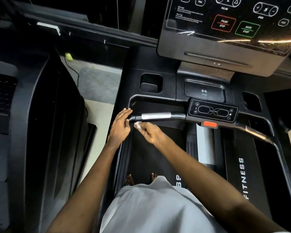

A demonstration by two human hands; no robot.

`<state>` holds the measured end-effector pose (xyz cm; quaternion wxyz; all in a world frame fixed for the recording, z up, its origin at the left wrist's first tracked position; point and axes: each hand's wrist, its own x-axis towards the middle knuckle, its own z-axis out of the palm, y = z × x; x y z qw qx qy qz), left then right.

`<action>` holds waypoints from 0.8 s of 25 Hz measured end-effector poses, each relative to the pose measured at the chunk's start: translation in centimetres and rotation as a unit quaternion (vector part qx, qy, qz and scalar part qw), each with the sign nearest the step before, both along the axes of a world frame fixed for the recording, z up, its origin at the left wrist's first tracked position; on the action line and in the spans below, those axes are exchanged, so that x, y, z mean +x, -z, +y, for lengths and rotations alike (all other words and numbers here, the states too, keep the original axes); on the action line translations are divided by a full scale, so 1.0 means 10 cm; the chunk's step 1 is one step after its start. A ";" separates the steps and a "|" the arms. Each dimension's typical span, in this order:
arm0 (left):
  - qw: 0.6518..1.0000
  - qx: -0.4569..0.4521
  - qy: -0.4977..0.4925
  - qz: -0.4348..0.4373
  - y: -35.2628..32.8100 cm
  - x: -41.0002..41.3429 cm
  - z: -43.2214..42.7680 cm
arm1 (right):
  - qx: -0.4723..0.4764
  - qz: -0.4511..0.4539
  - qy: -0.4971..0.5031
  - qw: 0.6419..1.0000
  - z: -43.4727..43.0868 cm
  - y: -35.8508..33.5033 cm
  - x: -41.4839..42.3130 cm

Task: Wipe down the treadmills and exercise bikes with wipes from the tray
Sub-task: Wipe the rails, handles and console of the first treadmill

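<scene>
1. A small crumpled white wipe (138, 124) sits at the fingertips of the right hand (149, 132). It is just below the left end of the treadmill's (242, 174) black handlebar (178, 115). Whether it touches the bar cannot be told.
2. The wipe lies between the two hands, just beside the thumb of the left hand (120, 125).
3. The right hand reaches in from the lower right. Its fingers are curled and pinch the wipe against the thumb.
4. The left hand is flat, with its fingers straight and close together. The fingertips rest on the left end of the handlebar, where it bends, just left of a silver sensor strip (155, 115).
5. Beyond the bar, the black shelf has a square cup pocket (150, 83) on the left. Its inside is dark and its contents cannot be made out.
6. In the middle of the shelf is a shallow tray (203, 90) printed with a wireless symbol.
7. A second pocket (252, 101) sits on the right, also too dark to see into.
8. A small button panel (212, 111) is fixed to the middle of the handlebar, with a red clip (210, 124) just beneath it.
9. Above is the large console (225, 22), with a red "pause stop" box and a green "quick start" box.
10. The person stands barefoot on the black belt (149, 157) in a grey garment (158, 207).
11. A second dark machine (40, 115) stands to the left, across a strip of pale floor (97, 84).
</scene>
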<state>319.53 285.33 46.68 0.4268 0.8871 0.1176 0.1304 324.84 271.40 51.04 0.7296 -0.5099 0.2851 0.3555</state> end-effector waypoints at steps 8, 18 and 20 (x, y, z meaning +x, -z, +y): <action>0.993 0.107 0.041 0.019 0.01 0.05 -0.13 | -0.429 -0.524 -0.088 0.730 -1.14 -0.24 0.20; 0.980 0.145 0.131 0.042 -0.22 0.36 -0.53 | -0.484 -0.540 -0.150 0.672 -1.53 -0.22 0.26; 0.978 0.145 0.141 0.051 -0.26 0.42 -0.60 | -0.503 -0.538 -0.136 0.663 -1.62 -0.23 0.28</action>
